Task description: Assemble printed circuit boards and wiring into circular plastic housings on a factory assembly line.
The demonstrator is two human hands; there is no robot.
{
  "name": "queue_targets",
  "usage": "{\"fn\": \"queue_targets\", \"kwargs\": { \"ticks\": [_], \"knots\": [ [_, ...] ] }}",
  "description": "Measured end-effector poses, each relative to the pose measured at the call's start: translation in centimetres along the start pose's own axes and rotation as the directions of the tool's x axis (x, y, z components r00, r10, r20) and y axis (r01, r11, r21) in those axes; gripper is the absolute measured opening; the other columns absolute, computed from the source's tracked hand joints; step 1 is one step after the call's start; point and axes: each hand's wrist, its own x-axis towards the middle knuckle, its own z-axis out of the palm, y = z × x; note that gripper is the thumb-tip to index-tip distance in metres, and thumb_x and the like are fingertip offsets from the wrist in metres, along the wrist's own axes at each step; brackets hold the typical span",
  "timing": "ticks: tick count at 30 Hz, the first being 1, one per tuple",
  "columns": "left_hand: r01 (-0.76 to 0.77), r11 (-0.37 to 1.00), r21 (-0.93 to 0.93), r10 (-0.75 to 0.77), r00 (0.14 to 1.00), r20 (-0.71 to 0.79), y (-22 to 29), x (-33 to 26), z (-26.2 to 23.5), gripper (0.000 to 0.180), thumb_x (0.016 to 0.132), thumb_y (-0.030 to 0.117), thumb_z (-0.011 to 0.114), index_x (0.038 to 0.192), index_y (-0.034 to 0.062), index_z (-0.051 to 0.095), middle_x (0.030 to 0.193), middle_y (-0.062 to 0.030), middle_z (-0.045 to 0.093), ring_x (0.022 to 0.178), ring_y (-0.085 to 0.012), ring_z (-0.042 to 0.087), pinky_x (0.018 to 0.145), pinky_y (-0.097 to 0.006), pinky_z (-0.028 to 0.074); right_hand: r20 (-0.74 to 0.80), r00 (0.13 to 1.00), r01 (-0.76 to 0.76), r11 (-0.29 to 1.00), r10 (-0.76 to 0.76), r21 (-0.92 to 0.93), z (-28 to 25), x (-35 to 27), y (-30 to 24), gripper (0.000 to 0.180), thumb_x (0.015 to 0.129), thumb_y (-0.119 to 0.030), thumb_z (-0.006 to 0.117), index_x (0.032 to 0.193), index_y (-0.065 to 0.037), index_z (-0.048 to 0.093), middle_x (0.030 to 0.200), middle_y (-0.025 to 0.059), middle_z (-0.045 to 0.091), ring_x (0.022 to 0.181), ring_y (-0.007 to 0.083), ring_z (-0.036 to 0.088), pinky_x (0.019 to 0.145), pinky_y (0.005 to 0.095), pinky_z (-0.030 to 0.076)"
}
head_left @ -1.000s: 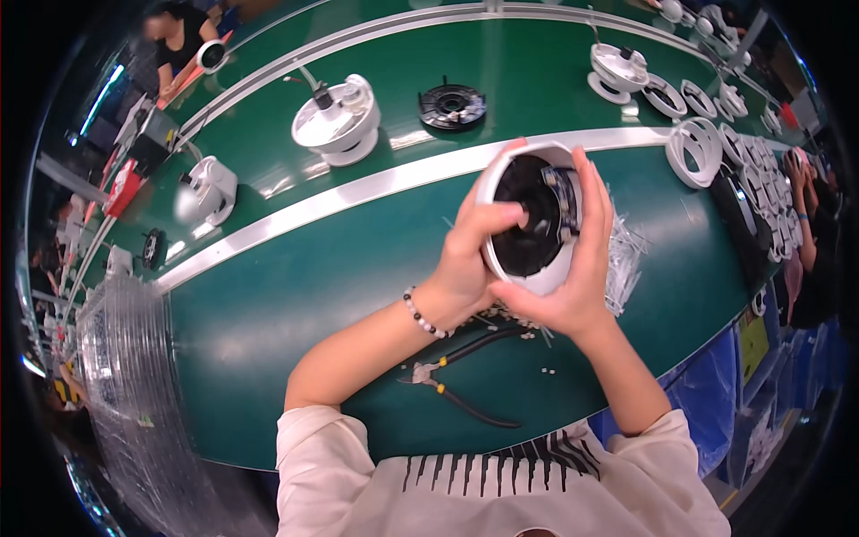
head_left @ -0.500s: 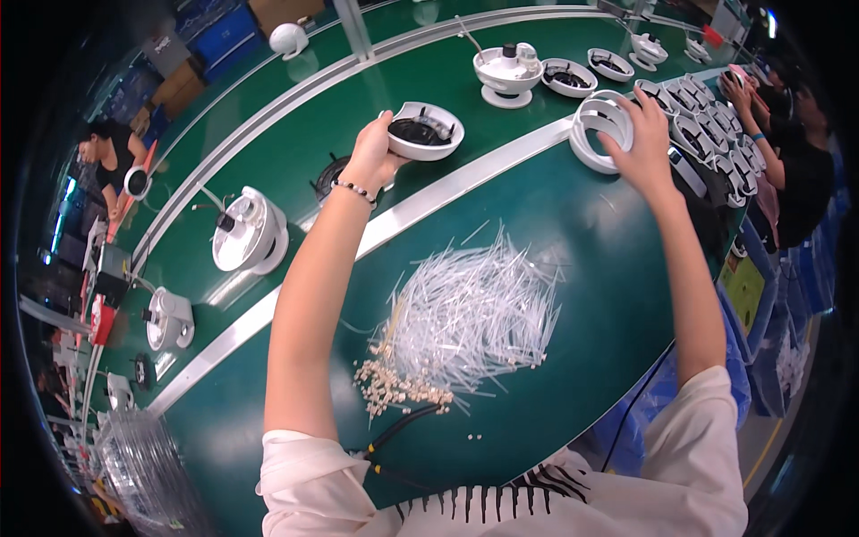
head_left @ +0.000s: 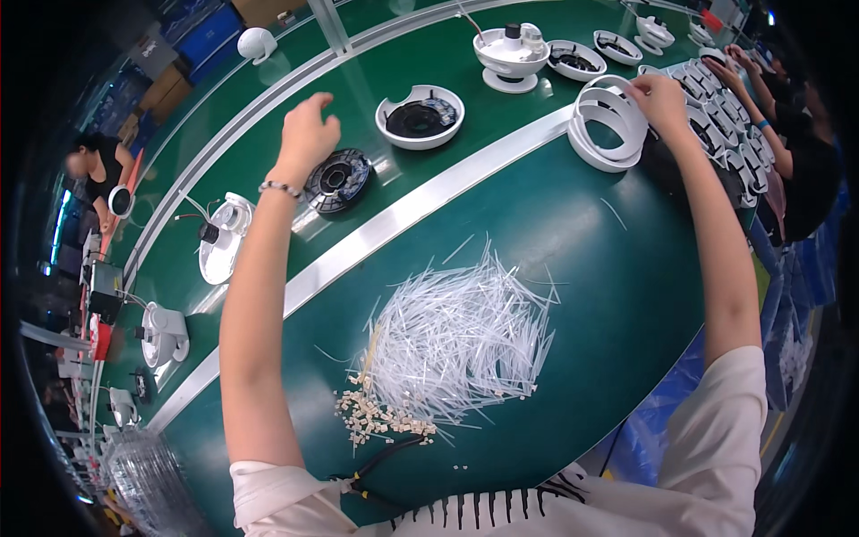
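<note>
My left hand (head_left: 309, 136) is raised over the green conveyor, empty, with thumb and forefinger apart. Just below it lies a round black part with a circuit board (head_left: 338, 181). To its right sits a white bowl-shaped housing (head_left: 420, 141) with a black insert, untouched by either hand. My right hand (head_left: 664, 106) pinches the upper rim of a white ring (head_left: 612, 89). That ring leans against other white rings (head_left: 601, 161) stacked at the edge of the work table; how far it is lifted, I cannot tell.
Clear plastic strips (head_left: 456, 340) lie heaped mid-table, beside small beige connectors (head_left: 376, 416) and black-yellow pliers (head_left: 380, 470). White lamp-like assemblies (head_left: 510, 58) stand along the conveyor. A metal rail (head_left: 385, 228) divides conveyor from table. Several white housings (head_left: 716, 98) and co-workers (head_left: 801, 161) are at right.
My left hand has let go of the white housing, which now rests on the conveyor, and moved left. My right hand has closed on a ring's rim and the ring tilts.
</note>
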Motion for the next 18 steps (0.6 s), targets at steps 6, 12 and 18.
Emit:
{"fn": "queue_targets", "kwargs": {
  "ticks": [6,12,18],
  "knots": [
    [0.245,0.952,0.183,-0.298,0.878,0.374,-1.3,-3.1,0.5,0.043,0.070,0.018,0.062,0.109,0.0023,0.053,0.100,-0.0168,0.060,0.097,-0.0307,0.056,0.085,-0.036,0.043,-0.212,0.973,0.097,0.995,-0.090,0.021,-7.2,0.0,-2.6,0.021,0.072,-0.023,0.064,0.081,-0.004,0.066,0.072,0.0129,0.063,0.065,0.0257,0.062,0.062,0.0315,0.048],
    [0.522,0.611,-0.595,-0.379,0.853,0.359,-0.3,-5.7,-0.5,0.025,0.074,0.006,0.062,0.098,-0.0014,0.057,0.084,-0.0081,0.061,0.074,-0.0138,0.058,0.065,-0.024,0.046,0.216,0.975,0.036,0.995,-0.056,0.099,-11.9,-9.7,-9.1,0.014,0.070,-0.012,0.063,0.075,0.000,0.065,0.062,0.0156,0.060,0.056,0.0253,0.060,0.055,0.0327,0.046],
    [0.493,0.078,-0.866,-0.248,0.851,0.462,6.3,-10.6,-4.1,0.026,0.082,0.008,0.056,0.105,0.0006,0.047,0.093,-0.0075,0.058,0.079,-0.0121,0.060,0.066,-0.025,0.053,0.402,0.904,-0.171,0.985,0.149,0.018,-10.5,-19.0,-7.6,0.013,0.066,-0.011,0.067,0.070,0.001,0.064,0.059,0.0150,0.059,0.052,0.0273,0.058,0.054,0.0328,0.047]
  ]
}}
